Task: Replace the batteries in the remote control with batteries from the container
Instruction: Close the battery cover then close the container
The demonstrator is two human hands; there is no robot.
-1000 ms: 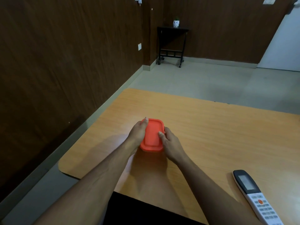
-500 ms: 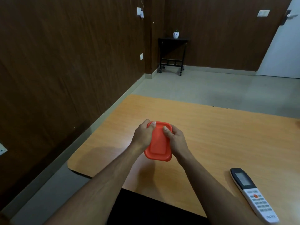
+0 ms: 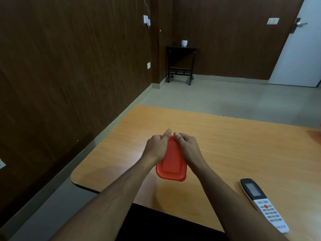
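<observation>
A small container with an orange-red lid [image 3: 172, 164] is held above the wooden table [image 3: 225, 145], tilted with its near end low. My left hand [image 3: 157, 146] grips its left side and my right hand [image 3: 188, 146] its right side, both thumbs pressed at the lid's far edge. The lid is on, so what is inside is hidden. The white remote control [image 3: 264, 204] with a dark screen end lies face up on the table at the near right, apart from both hands.
The table's left edge and rounded near-left corner [image 3: 76, 178] border grey floor beside a dark wood-panelled wall. A small black side table [image 3: 180, 63] with a white pot stands in the far corner. A white door [image 3: 298, 49] is at the far right.
Both hands lifted the container off the table and tilted it toward me. The thumbs slid from the lid's sides to its far edge. The view tilted up.
</observation>
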